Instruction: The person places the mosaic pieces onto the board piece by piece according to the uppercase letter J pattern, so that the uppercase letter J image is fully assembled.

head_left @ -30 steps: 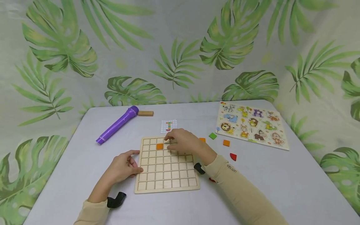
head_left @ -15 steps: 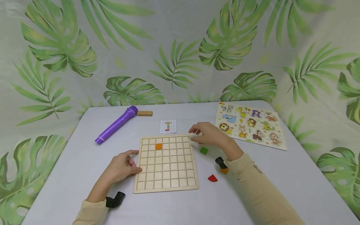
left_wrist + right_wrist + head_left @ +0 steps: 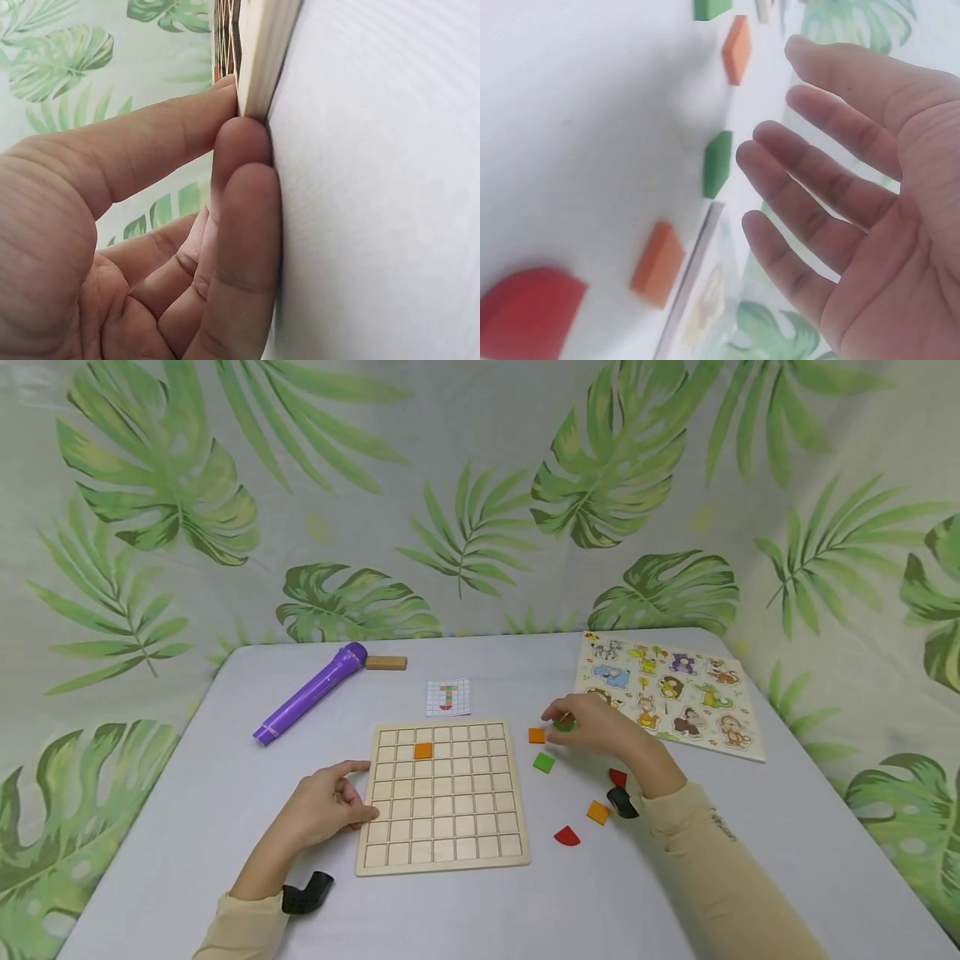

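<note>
A wooden grid board (image 3: 444, 806) lies flat on the table, with one orange square tile (image 3: 423, 751) in an upper-left cell. My left hand (image 3: 330, 802) grips its left edge; in the left wrist view the thumb meets the upper rim and curled fingertips press the side (image 3: 262, 60). My right hand (image 3: 588, 725), fingers loosely bent and holding nothing, hovers right of the board, over a green square tile (image 3: 565, 723) that it partly covers. Close by are another orange tile (image 3: 537, 736) and a second green tile (image 3: 543, 762).
Nearer me lie an orange tile (image 3: 597, 812) and two red quarter-round pieces (image 3: 567, 836). A printed pattern card (image 3: 459, 698) sits behind the board. Further out are a purple microphone (image 3: 311, 693), a wooden block (image 3: 386, 662) and an animal puzzle board (image 3: 701, 731).
My right hand has moved from over the grid board to the loose tiles at its right, uncovering the upper cells. The left hand stays at the board's left edge.
</note>
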Tool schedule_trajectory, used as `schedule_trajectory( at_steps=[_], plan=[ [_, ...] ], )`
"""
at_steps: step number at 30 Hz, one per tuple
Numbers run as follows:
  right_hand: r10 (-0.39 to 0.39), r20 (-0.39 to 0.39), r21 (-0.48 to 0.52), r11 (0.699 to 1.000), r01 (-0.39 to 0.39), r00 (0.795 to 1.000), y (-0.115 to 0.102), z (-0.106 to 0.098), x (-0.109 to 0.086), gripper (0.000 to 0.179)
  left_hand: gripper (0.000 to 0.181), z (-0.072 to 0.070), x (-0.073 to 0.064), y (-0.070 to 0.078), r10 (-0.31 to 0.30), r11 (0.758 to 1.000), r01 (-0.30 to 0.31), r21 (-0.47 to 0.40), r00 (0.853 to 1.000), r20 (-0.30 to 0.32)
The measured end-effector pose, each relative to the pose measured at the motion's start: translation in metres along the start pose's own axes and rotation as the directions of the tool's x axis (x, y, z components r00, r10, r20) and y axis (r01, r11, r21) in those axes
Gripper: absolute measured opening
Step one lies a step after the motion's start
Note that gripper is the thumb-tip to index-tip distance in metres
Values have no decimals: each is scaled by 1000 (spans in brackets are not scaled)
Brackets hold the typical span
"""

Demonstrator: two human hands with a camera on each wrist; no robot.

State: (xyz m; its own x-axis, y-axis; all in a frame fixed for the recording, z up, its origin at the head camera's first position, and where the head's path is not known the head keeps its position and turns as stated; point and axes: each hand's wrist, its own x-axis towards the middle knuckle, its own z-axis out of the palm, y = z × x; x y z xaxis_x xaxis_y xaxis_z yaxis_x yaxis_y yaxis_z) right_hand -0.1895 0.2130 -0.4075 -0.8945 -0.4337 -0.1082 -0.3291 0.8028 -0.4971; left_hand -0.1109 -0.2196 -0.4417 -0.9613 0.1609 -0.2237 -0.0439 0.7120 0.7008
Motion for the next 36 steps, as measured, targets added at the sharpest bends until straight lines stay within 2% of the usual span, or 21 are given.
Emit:
schedule_trajectory(
  at_steps=[18, 26, 36],
  plan=[
    [30, -6, 54, 998, -29, 1000, 15, 8, -11, 35, 79, -1, 2, -2, -3, 999, 4, -32, 1000, 15],
    [112, -90, 16, 994, -111, 990, 20, 7, -10, 34, 80, 0, 3, -4, -11, 999, 12, -36, 1000, 25],
    [173, -144, -42, 983, -181, 974, 24, 10, -6, 34, 81, -2, 1, -2, -7, 999, 9, -39, 1000, 28]
  ],
)
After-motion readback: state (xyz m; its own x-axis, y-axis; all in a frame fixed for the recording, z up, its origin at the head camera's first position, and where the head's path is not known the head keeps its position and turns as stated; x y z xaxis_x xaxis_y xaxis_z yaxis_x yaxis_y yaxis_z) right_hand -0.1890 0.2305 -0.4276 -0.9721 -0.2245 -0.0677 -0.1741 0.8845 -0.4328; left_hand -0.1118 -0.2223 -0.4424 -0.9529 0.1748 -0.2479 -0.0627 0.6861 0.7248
